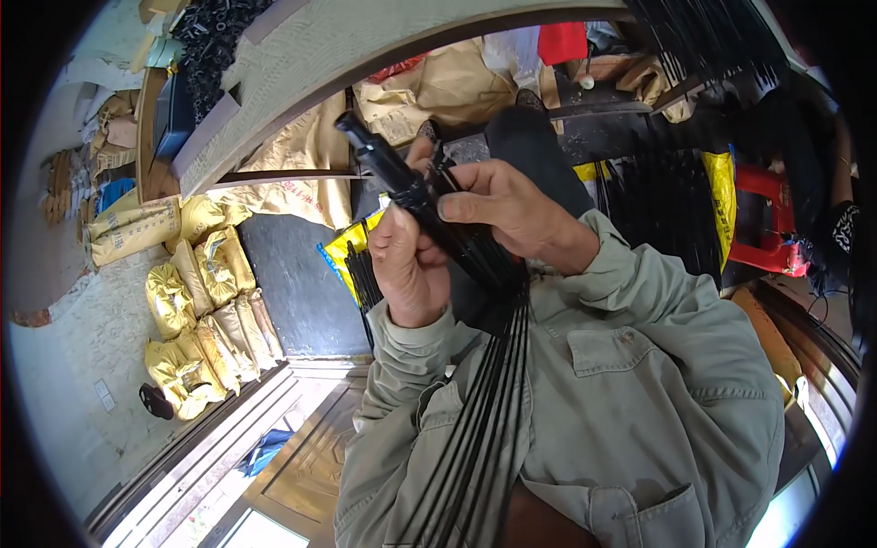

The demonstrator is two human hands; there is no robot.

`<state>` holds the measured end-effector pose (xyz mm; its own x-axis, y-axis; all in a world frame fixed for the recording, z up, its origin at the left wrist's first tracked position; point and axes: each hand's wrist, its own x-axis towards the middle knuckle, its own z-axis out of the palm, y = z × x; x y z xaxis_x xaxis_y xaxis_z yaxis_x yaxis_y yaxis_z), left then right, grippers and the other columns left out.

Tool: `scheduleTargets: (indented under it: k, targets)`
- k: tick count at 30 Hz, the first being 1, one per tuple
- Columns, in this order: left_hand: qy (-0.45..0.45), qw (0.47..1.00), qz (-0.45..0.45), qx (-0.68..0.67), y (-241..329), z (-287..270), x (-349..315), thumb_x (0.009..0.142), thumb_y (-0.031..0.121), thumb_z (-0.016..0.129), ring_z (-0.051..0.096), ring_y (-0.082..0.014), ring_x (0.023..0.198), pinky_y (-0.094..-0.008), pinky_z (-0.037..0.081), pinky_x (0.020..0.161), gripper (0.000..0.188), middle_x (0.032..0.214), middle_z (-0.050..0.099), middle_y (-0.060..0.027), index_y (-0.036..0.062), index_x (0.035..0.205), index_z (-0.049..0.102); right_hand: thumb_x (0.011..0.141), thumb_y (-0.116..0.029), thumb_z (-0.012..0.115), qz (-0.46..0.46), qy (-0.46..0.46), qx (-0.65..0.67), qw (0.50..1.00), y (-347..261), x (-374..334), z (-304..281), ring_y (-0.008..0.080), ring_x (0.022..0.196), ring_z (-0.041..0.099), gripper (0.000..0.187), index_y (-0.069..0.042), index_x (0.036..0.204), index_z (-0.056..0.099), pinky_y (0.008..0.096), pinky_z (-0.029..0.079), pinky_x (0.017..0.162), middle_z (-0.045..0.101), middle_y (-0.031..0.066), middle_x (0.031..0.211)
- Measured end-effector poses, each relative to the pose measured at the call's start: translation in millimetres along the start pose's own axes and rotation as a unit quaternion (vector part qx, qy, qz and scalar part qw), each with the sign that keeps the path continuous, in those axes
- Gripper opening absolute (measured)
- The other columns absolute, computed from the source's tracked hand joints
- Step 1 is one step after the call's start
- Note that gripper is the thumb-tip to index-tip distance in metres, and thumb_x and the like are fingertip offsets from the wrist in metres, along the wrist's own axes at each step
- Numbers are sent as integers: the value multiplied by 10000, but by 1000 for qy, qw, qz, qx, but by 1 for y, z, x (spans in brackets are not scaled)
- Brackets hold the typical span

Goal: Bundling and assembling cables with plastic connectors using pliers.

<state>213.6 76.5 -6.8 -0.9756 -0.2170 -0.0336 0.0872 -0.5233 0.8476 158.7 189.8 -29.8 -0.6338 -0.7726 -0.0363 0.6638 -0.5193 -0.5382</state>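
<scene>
In front of my chest I hold a black umbrella frame (379, 164), tilted with its narrow tubular end up and to the left. Long thin black ribs (484, 402) run from it down across my lap toward the lower edge. My left hand (408, 269) is closed around the frame from below, its thumb pressed near the thick collar. My right hand (516, 208) grips the same part from the other side, thumb on top and fingers bent behind. Palms and fingers hide much of the collar, so I cannot make out any small part between the fingertips.
A pale worktop (384, 46) curves across the far side, with a heap of small black parts (215, 55) at its left. Yellow-wrapped packages (169, 301) stand along the left wall. At right are bundled black rods (658, 201), a red stool (763, 224) and another person's dark clothing (795, 137).
</scene>
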Motion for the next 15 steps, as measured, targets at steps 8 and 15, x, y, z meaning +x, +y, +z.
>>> scheduleTargets:
  k: [8, 15]
  targets:
    - [28, 981, 188, -31, -1, 24, 5, 882, 255, 512, 515, -105, 908, -220, 381, 825, 463, 1085, 529, -42, -21, 1239, 406, 812, -32, 585, -226, 81, -173, 955, -21, 16, 19, 91, 800, 540, 147, 22, 943, 546, 230, 449, 750, 583, 61, 861]
    - [93, 967, 211, 108, 22, 25, 27, 800, 34, 596, 541, -125, 865, -240, 418, 793, 310, 988, 579, -74, -45, 1087, 507, 796, 32, 583, -371, 114, -214, 896, 1, 34, 38, 77, 811, 529, 144, 21, 930, 530, 213, 437, 743, 579, 56, 870]
